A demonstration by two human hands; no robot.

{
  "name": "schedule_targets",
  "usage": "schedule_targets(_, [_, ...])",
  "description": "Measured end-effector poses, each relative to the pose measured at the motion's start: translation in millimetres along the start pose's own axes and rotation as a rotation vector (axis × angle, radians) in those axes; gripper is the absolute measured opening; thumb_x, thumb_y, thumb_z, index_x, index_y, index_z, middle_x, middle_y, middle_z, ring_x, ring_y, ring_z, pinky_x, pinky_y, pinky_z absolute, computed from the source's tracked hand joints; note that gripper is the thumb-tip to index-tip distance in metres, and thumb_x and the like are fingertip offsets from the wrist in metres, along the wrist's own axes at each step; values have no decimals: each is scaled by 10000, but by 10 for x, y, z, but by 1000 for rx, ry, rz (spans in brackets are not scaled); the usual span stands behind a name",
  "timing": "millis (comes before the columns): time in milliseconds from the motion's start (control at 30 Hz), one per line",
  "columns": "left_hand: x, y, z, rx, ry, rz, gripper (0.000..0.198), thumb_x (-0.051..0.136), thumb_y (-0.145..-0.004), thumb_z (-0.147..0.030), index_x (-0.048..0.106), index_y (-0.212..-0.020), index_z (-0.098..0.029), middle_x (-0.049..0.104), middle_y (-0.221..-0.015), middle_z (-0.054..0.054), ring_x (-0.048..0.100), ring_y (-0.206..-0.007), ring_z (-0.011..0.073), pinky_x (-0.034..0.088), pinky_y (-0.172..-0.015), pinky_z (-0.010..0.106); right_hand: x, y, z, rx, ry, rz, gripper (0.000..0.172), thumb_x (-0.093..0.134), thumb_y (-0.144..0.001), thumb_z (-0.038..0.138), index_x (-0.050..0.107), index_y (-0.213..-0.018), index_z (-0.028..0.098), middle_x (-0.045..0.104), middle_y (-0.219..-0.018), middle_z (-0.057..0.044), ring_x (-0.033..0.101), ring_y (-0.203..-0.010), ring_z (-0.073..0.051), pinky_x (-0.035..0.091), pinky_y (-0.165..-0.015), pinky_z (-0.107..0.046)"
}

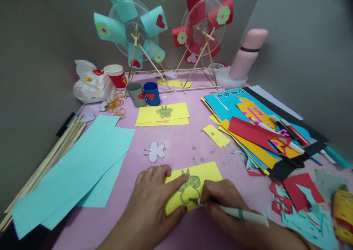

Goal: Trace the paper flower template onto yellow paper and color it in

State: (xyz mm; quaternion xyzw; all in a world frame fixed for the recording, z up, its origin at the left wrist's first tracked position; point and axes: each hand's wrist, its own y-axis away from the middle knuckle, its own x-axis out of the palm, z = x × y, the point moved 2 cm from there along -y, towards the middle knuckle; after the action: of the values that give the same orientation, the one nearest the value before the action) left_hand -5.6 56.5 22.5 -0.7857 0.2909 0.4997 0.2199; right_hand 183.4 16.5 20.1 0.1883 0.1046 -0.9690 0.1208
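Note:
My left hand lies flat on a small yellow paper near the front of the pink table, fingers stretched out and pressing it down. My right hand is closed round a white marker with a green tip. The tip touches a green flower outline drawn on that yellow paper. A white flower cut-out lies just beyond my left hand.
Light blue sheets and wooden sticks lie at left. Stacked coloured papers with markers sit at right, scraps in front of them. At the back stand two paper windmills, small cups, more yellow papers and a pink bottle.

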Motion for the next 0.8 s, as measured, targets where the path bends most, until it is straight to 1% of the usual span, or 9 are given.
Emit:
schedule_targets(200, [9,3,15,-5,-8,16,542,629,-788,-381,442,-1296,-414,438,-1110,57,410,-976,278,351,-795,457,3,-3,20,-4,53,-29,173,406,-678,51,417,-660,223,407,-524,83,395,-445,-78,292,-472,-190])
schedule_targets(367, [4,1,8,8,-6,3,545,623,-787,-363,437,-1297,-416,437,-1105,56,411,-976,276,352,-789,450,-57,-28,85,-10,67,-73,161,379,-716,75,426,-677,224,428,-528,76,431,-448,-85,328,-475,-182])
schedule_targets(433, [3,5,3,2,-6,5,548,621,-784,-344,439,-1296,-415,440,-1102,56,414,-973,275,350,-787,448,-65,-33,91,-5,73,-64,162,385,-734,75,440,-703,225,443,-542,76,433,-456,-85,329,-478,-180])
schedule_targets(567, [5,7,-2,-2,-6,-2,557,627,-775,-334,445,-1296,-409,448,-1095,56,419,-975,280,346,-792,453,-25,-35,52,-58,62,-28,153,405,-731,76,431,-719,226,443,-556,77,422,-462,-85,305,-473,-182])
schedule_targets(800, [9,-24,7,7,-7,-13,521,620,-783,-381,471,-1282,-400,462,-1076,53,430,-959,276,352,-785,442,34,-30,-26,-33,87,-25,135,404,-749,100,442,-748,230,461,-567,72,449,-472,-94,309,-481,-197])
